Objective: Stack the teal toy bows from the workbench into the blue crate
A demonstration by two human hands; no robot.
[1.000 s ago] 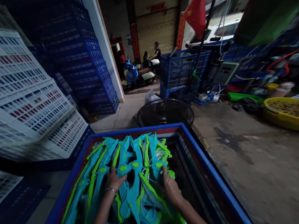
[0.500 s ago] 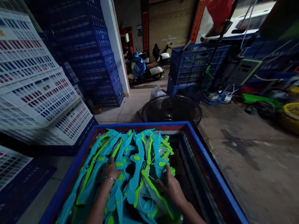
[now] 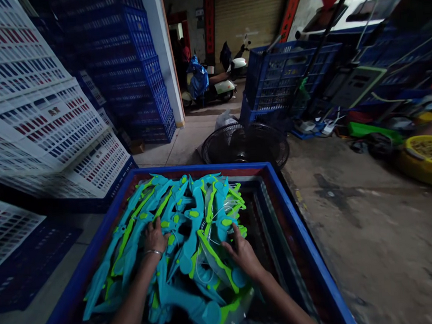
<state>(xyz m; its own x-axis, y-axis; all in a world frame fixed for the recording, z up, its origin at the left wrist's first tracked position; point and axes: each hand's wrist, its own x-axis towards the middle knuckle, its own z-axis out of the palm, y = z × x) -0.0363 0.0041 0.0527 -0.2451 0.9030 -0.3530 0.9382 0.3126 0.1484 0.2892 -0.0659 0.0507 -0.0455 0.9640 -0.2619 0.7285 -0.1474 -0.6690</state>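
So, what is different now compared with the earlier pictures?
The left hand and the teal piece beside it shifted slightly left, away from the next piece. The person by the white scooter is no longer visible. The right hand stays over the pile's right side.

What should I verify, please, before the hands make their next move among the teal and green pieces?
1. Left hand at the teal and green pieces: ok, over the middle-left of the pile.
2. Right hand at the pile: ok, at its right side, thumb and index finger apart.
3. Left-hand grip: cannot tell, contact is unclear.
4. Wrists bare: not ok, a bracelet circles the left one.
5. Pieces evenly arranged: not ok, they overlap at different angles.
6. Pile within the blue rim: ok.
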